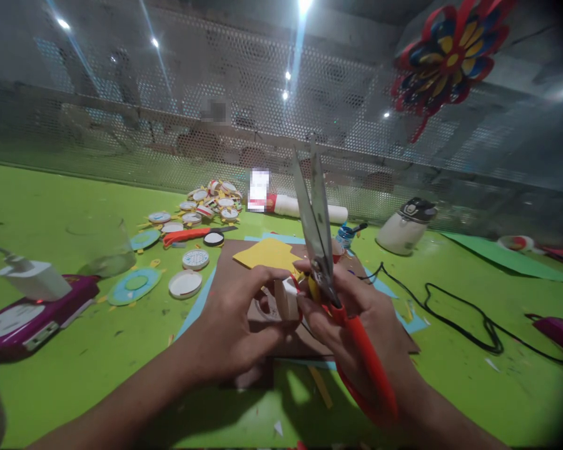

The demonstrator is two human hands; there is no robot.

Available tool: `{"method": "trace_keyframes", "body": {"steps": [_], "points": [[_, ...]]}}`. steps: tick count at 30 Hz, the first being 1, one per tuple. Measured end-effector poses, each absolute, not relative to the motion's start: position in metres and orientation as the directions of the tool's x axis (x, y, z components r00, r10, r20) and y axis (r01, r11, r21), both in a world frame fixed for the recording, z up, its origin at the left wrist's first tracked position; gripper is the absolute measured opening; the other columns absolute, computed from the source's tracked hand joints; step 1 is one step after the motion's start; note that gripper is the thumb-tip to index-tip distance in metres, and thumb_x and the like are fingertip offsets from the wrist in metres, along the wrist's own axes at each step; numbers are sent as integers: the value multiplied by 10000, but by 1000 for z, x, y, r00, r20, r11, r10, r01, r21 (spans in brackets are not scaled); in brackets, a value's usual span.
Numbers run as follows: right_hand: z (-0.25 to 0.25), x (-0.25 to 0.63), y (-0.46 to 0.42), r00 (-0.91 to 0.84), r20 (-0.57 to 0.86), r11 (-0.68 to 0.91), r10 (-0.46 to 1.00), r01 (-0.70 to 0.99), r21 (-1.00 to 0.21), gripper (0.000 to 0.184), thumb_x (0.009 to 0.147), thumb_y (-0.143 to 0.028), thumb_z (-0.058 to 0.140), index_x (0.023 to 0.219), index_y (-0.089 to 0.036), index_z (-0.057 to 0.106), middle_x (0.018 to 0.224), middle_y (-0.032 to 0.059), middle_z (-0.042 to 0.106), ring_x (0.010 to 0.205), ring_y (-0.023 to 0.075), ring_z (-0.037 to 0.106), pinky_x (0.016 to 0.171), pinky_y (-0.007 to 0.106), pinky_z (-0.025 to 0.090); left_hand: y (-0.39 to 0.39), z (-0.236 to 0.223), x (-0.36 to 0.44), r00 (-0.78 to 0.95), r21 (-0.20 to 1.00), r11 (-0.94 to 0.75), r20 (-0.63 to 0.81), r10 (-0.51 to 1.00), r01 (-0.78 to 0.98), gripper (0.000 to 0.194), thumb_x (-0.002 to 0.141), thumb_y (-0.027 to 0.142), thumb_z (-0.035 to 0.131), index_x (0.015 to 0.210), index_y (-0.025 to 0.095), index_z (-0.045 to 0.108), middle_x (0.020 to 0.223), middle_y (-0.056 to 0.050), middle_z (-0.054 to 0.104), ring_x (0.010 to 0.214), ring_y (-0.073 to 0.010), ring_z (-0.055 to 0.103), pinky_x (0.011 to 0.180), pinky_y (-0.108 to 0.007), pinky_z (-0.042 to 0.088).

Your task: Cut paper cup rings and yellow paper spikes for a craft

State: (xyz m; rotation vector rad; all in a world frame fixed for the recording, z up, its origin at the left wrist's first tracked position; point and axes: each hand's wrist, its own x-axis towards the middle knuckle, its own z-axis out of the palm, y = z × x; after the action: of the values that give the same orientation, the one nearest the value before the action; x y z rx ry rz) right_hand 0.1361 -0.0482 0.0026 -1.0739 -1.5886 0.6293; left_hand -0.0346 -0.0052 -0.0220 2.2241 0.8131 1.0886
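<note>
My left hand [234, 315] pinches a small round white cap [288, 300] with a red edge, tilted on its side, between thumb and fingers. My right hand [373, 306] is wrapped round red-handled scissors [368, 369]. Their blades point up and stand slightly apart. The right fingertips also touch the cap's right side, beside a bit of yellow that they partly hide. Behind the hands, a sheet of yellow paper [265, 255] lies on a brown board [229, 265]. White round lids [185, 284] lie to the left of the board.
Several finished-looking round pieces with yellow tabs [199, 195] are heaped at the back, near an orange box cutter [187, 236]. A purple power strip [79, 297] stands left, by a clear cup [101, 247]. A white jug [406, 228] and black cable [450, 322] are right.
</note>
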Motion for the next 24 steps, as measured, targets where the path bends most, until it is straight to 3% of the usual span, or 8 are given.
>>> {"method": "trace_keyframes", "body": {"steps": [3,9,13,17,21,24], "points": [[-1,137,-48,-30,459,447,888,295,-844,360,810,-104,603,1146,-234,613,1166,38,680,1026,169,666,757,229,573,-5,-23,-35,501,690,-672,497,709,267,427,767,188,643,1175,230,524,1005,-18,635,819,-154,582,744,-304,499],[-3,136,-45,-5,469,446,883,317,-837,324,776,-84,604,1050,-255,621,923,-19,700,789,109,677,703,214,557,-6,-28,-32,481,666,-698,536,693,264,411,790,176,620,1185,228,517,1019,-14,643,828,-144,595,741,-294,506],[2,135,-46,21,469,430,883,364,-826,311,729,-89,594,1010,-224,612,989,21,693,889,149,676,683,224,560,-7,-31,-31,449,608,-755,619,644,246,437,773,108,610,1184,224,516,1030,-16,640,845,-141,596,764,-282,503],[6,132,-47,4,460,430,888,345,-834,318,722,-138,591,1034,-195,597,1208,94,637,995,197,666,732,273,578,-8,-29,-31,486,762,-631,500,716,145,422,783,191,663,1184,219,533,1026,-28,657,838,-150,621,768,-284,520],[10,132,-48,11,467,424,884,402,-812,278,768,-234,596,1040,-180,587,1079,100,682,959,211,677,746,299,581,-6,-26,-32,493,847,-527,430,757,70,430,801,268,669,1209,222,541,1001,-35,673,854,-170,627,784,-307,516],[17,139,-51,-61,453,428,889,458,-779,290,834,-286,555,1100,-173,573,973,73,700,778,169,687,724,294,571,1,-24,-38,492,897,-441,372,787,28,474,810,337,663,1255,226,542,1060,-62,661,895,-197,615,772,-328,504]]}}
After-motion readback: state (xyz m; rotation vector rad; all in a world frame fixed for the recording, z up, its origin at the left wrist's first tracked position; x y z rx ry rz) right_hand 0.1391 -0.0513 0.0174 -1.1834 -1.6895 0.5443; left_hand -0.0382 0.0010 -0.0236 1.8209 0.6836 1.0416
